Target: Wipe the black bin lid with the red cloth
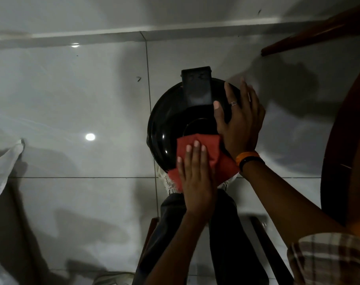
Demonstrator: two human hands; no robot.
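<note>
Right, nearest the person: the left hand (195, 171) lies flat, fingers together and stretched, palm pressing the red cloth (203, 155) onto the near edge of the black bin lid (166, 124). That grip isn't curled round anything; it pins the cloth by pressure alone. The cloth is folded, one frayed corner hanging off the lid's near rim, toward the person's legs.

Just beyond and to the right of that grip, the right hand (238, 120) is spread open on the lid's right side, fingers splayed, touching the surface, holding nothing, likely steadying the bin. A ring and two wristbands show on it.

Key relation: almost all the unwiped lid lies ahead and left of the cloth grip. The domed centre and the raised rectangular flap (196, 87) sit straight ahead on the far side. So the stroke probably runs away from the person, along the near-to-far line, or sweeps left. The left hand carries the cloth; the right blocks the right side.

Farthest: tiled floor (72, 89), wall skirting.
</note>
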